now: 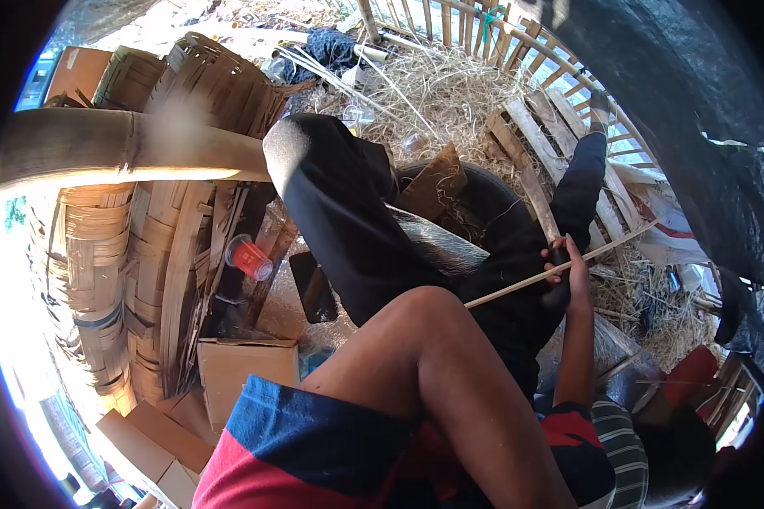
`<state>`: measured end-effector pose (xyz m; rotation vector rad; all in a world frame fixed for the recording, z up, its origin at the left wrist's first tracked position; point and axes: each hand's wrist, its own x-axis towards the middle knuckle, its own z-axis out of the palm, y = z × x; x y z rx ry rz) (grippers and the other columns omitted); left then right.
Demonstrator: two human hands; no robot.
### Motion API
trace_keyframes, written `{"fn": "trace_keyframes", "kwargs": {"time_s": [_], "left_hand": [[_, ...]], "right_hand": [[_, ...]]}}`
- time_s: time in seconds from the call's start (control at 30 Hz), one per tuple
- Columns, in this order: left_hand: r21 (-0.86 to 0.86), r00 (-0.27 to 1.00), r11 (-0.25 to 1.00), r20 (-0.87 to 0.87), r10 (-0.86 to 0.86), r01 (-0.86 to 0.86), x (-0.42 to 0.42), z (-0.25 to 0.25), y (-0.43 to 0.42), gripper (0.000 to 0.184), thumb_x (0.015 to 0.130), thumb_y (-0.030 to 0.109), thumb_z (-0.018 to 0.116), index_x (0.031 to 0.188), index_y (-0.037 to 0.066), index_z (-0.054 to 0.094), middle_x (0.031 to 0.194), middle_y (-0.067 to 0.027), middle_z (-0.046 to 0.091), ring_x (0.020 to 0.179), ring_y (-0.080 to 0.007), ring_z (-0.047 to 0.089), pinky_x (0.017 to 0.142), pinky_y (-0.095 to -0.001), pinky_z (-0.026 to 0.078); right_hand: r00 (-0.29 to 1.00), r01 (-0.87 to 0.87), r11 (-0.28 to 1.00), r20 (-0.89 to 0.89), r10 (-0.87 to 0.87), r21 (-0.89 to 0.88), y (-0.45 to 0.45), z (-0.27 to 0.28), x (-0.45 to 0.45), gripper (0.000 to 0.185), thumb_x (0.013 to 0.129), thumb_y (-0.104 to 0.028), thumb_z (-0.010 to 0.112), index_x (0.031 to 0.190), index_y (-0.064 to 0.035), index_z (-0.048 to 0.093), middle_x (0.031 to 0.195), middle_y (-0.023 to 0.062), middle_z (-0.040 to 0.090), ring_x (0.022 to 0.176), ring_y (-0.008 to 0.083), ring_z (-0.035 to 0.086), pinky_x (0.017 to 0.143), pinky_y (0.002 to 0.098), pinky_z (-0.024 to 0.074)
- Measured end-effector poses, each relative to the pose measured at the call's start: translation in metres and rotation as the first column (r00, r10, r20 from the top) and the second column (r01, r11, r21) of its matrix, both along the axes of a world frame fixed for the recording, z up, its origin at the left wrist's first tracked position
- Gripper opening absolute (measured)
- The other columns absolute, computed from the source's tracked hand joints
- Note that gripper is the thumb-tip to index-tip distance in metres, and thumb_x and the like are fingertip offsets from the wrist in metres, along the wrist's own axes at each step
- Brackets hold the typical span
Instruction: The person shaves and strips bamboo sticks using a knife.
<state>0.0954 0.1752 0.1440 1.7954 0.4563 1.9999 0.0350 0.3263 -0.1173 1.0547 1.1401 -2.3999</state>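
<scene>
My right hand (566, 260) is closed around the dark handle of a knife (538, 199), whose long brownish blade points up and away. A thin, pale bamboo strip (518, 287) runs slantwise past the same hand, from my thigh out to the right; whether the fingers also grip it, I cannot tell. My left arm (437, 348) is sharply bent, elbow forward, and its hand lies outside the picture. Both legs, in dark trousers (339, 204), stretch ahead on either side of a black tyre-like ring (502, 191).
A thick bamboo pole (136, 148) crosses at left, above woven bamboo baskets (102, 254). A red plastic cup (249, 257), a dark flat object (311, 287) and a cardboard box (246, 377) lie left of my legs. Shavings (450, 89) and wooden slats (560, 127) lie ahead.
</scene>
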Motion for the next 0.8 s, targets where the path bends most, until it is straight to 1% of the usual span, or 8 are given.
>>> {"fn": "trace_keyframes", "kwargs": {"time_s": [0.27,0.53,0.6,0.67,0.7,0.73,0.77,0.8], "left_hand": [[0.019,1.000,1.000,-0.001,-0.022,0.022,0.001,0.003,0.001,0.021,0.074,0.023,0.064,0.069,0.003,0.059,0.073,-0.0151,0.059,0.070,-0.0304,0.062,0.062,-0.0419,0.048],[0.025,0.997,0.997,0.038,-0.073,0.072,-0.012,0.007,-0.002,0.022,0.074,0.023,0.064,0.068,0.003,0.059,0.072,-0.0155,0.059,0.069,-0.0307,0.062,0.061,-0.0421,0.048],[-0.055,0.998,0.998,0.066,0.001,0.002,-0.053,-0.011,-0.012,0.022,0.074,0.023,0.064,0.067,0.003,0.059,0.072,-0.0156,0.059,0.069,-0.0308,0.062,0.061,-0.0422,0.048],[-0.399,0.924,0.835,-0.114,0.364,-0.378,-0.112,-0.061,-0.036,0.017,0.073,0.019,0.064,0.079,0.003,0.065,0.075,-0.0142,0.060,0.072,-0.0316,0.062,0.063,-0.0424,0.049],[-0.375,0.884,0.822,0.014,0.467,-0.428,-0.133,-0.091,-0.036,0.009,0.078,0.010,0.064,0.084,0.003,0.066,0.080,-0.0129,0.061,0.075,-0.0306,0.063,0.067,-0.0392,0.051],[-0.619,0.836,0.646,-0.030,0.548,-0.446,-0.141,-0.118,-0.046,0.007,0.083,0.003,0.062,0.087,0.003,0.066,0.082,-0.0102,0.062,0.079,-0.0246,0.064,0.071,-0.0339,0.052],[-0.772,0.775,0.537,0.092,0.625,-0.341,-0.144,-0.152,-0.060,0.010,0.092,0.009,0.055,0.085,0.004,0.059,0.095,-0.0107,0.062,0.091,-0.0202,0.062,0.086,-0.0341,0.049],[-0.776,0.669,0.601,0.344,0.659,-0.192,-0.157,-0.170,-0.068,0.014,0.094,0.011,0.051,0.084,0.004,0.056,0.089,-0.0074,0.060,0.085,-0.0162,0.059,0.078,-0.0296,0.048]], "right_hand": [[1.000,-0.002,1.000,-0.011,0.002,0.006,-0.001,0.004,0.000,0.031,0.099,-0.042,0.046,0.094,-0.0113,0.050,0.086,0.0104,0.057,0.052,0.0089,0.046,0.041,0.0194,0.0354],[1.000,-0.002,1.000,-0.028,0.001,-0.006,0.000,-0.006,-0.002,0.030,0.101,-0.040,0.043,0.096,-0.0119,0.050,0.088,0.0122,0.057,0.049,0.0097,0.042,0.041,0.0203,0.0346],[0.999,0.007,1.000,-0.054,-0.006,0.013,0.001,-0.006,-0.001,0.031,0.100,-0.040,0.045,0.095,-0.0105,0.051,0.084,0.0120,0.058,0.050,0.0125,0.044,0.042,0.0234,0.0362],[0.999,0.017,0.997,-0.030,-0.014,0.081,-0.004,0.002,-0.002,0.031,0.100,-0.040,0.046,0.096,-0.0099,0.052,0.082,0.0115,0.059,0.051,0.0131,0.046,0.043,0.0237,0.0374],[0.996,0.088,0.990,0.000,-0.089,0.109,-0.010,-0.002,-0.001,0.031,0.099,-0.040,0.047,0.095,-0.0097,0.053,0.082,0.0109,0.059,0.052,0.0130,0.047,0.043,0.0236,0.0379],[0.988,0.153,0.979,0.014,-0.157,0.138,-0.011,-0.009,-0.006,0.032,0.099,-0.040,0.048,0.095,-0.0095,0.054,0.082,0.0103,0.060,0.053,0.0130,0.049,0.043,0.0234,0.0384],[0.994,0.107,0.985,-0.047,-0.101,0.136,-0.005,-0.012,-0.006,0.032,0.098,-0.040,0.049,0.094,-0.0095,0.055,0.082,0.0099,0.060,0.055,0.0127,0.050,0.044,0.0233,0.0387],[0.993,0.062,0.989,-0.110,-0.048,0.137,0.001,-0.016,-0.006,0.032,0.098,-0.040,0.050,0.093,-0.0096,0.056,0.081,0.0094,0.060,0.056,0.0123,0.051,0.044,0.0231,0.0390]]}}
